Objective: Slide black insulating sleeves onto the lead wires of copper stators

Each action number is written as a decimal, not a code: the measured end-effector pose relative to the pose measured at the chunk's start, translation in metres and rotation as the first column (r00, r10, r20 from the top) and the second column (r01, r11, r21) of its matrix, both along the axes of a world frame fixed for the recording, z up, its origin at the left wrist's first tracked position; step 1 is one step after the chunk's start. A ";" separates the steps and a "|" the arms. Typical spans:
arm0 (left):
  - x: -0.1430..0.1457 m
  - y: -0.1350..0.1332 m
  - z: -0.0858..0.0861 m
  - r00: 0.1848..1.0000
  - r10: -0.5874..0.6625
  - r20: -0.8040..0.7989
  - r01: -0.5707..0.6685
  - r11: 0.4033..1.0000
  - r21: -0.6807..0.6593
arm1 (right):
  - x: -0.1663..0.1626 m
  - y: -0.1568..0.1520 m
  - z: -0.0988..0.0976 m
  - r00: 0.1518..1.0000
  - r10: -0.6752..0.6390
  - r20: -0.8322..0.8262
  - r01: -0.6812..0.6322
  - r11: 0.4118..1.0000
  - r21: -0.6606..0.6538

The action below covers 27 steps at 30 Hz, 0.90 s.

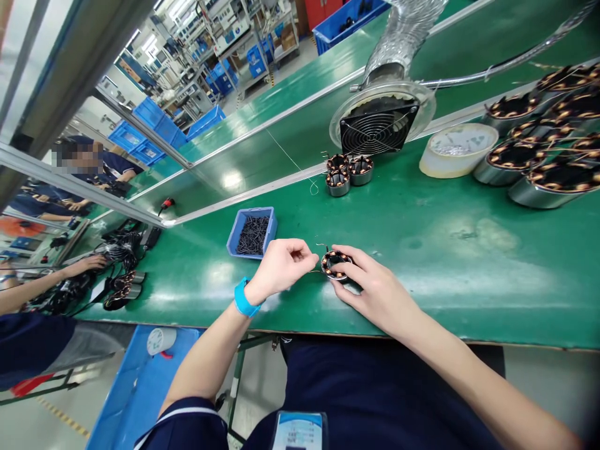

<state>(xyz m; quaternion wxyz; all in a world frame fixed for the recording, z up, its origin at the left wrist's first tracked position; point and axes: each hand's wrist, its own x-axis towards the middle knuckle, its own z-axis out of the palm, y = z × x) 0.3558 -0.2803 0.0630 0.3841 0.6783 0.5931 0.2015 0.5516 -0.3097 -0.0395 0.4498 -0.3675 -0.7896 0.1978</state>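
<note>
My right hand (370,281) grips a small motor stator (330,272), a metal ring with copper windings and a black core, on the green bench. Its fingers wrap over the top and near side, hiding part of the ring. Thin wire ends stick out from the stator's left side. Just left of it, my left hand (287,269), with a blue wristband, is closed in a pinch close to those wires; what sits between the fingertips is too small to make out. Behind that hand stands a blue bin (232,240) full of short black tubes (254,234).
Three small stators (338,182) stand below a black fan (379,128) on a foil duct. Several larger stators (553,178) and a whitish tub (450,164) sit at right. At left, a co-worker's hand (87,265) touches black cables (119,247).
</note>
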 end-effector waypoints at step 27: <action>0.009 0.013 0.011 0.975 -0.096 -0.199 0.092 0.995 -0.031 | -0.001 0.000 0.000 1.000 -0.011 0.017 0.011 1.000 0.017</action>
